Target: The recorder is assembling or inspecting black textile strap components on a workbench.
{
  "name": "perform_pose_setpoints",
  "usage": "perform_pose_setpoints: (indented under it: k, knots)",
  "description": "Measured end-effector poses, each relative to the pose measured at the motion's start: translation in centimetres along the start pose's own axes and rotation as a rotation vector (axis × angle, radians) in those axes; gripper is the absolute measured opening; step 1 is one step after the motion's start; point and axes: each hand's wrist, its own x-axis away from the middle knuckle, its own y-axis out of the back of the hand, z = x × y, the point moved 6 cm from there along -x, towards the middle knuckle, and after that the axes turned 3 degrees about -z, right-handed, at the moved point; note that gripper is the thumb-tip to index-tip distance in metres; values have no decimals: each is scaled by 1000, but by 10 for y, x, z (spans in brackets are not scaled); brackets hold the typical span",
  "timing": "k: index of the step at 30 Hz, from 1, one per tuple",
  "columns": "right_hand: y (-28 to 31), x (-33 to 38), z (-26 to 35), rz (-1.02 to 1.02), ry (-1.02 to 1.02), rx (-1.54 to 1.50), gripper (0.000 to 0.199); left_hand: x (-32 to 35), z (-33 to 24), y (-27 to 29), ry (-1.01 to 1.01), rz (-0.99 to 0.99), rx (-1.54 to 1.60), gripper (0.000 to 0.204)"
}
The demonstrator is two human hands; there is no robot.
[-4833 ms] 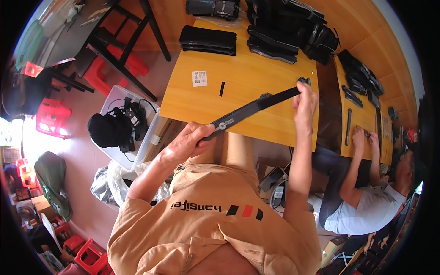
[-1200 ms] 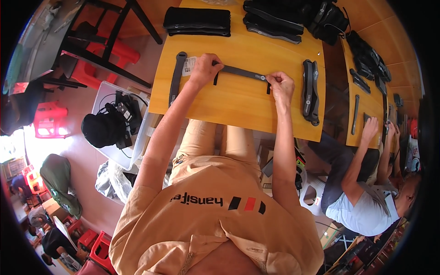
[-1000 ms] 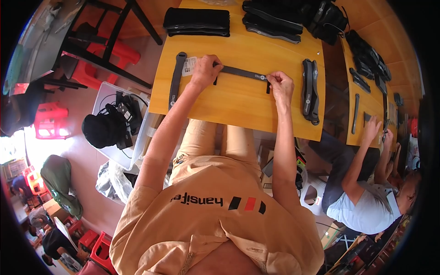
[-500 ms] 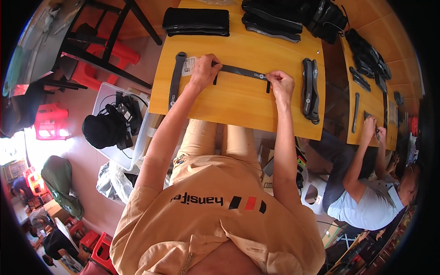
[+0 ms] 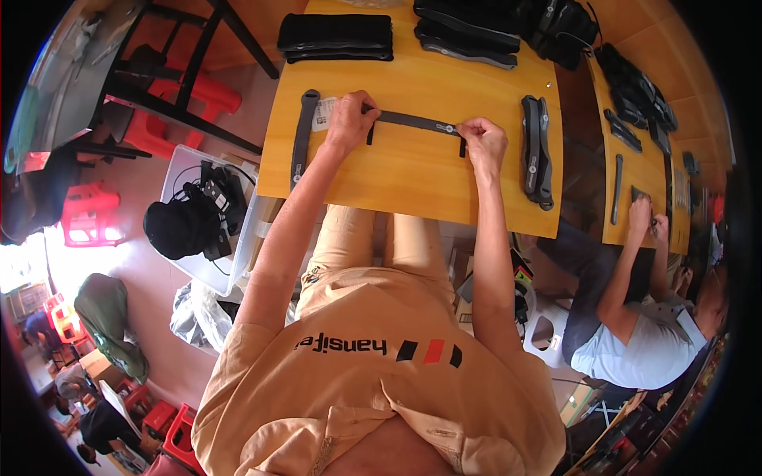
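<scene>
Unchanged for one second, the grey strap [image 5: 414, 120] extends over the table [image 5: 405, 178] at 12 o'clock, left hand [image 5: 349, 123] pinching its 9-o'clock end, right hand [image 5: 483, 144] its 3-o'clock end: positioning appears steady.

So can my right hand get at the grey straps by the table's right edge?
Probably yes: the grey straps lie just right of your right hand, with only tabletop between. That hand is pinching one end of the held strap, though, so it may need to let go first.

Left head-worn fisheye, facing down from above, tan shirt [image 5: 333, 389] closest, yellow table [image 5: 421, 174] just beyond
</scene>
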Motion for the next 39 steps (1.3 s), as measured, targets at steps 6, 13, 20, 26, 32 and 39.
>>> perform_pose_setpoints:
  k: [6,13,20,26,32,39]
  knots:
    - [-1,-1,-3,0,17,-11,13,1,0,1,3,-18,-13,15]
    - [2,-5,-3,6,76,14,16,1,2,2,50,-4,22,16]
    - [3,1,8,91,-16,-30,12,1,4,5,43,-31,46,18]
    - [5,1,10,-15,222,122,7,3,2,5,42,-49,73,28]
    - [7,3,12,83,61,38,4,7,0,6,9,-88,45,29]
    - [8,1,7,85,47,19,2,9,-3,5,-91,-63,-78,30]
